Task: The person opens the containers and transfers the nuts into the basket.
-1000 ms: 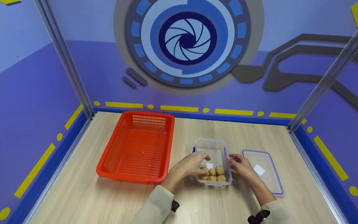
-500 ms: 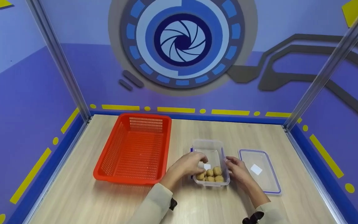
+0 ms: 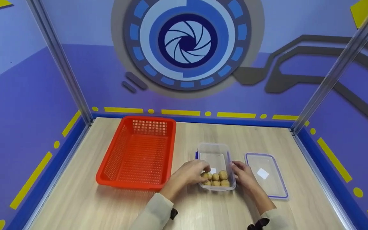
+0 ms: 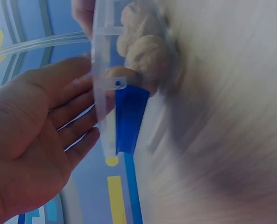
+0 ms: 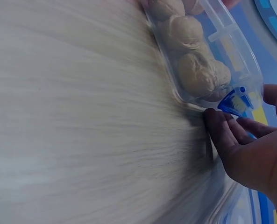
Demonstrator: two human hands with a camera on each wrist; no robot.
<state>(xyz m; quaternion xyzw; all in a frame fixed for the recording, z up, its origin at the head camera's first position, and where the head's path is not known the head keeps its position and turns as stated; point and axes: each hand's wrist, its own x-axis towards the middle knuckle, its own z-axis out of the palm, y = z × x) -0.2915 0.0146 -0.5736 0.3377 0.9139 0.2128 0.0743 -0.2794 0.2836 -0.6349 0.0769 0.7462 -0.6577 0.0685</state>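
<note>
On the table [image 3: 211,210] stands a red basket [image 3: 129,185]; beside it, a clear box [image 3: 214,148], only partly filled, its lid [image 3: 268,181] off alongside. The right hand [image 3: 245,175] rests loosely extended fingers against the box; whether the left hand [image 3: 191,172] grips any walnuts [image 3: 215,177] in its near end is unclear.
</note>
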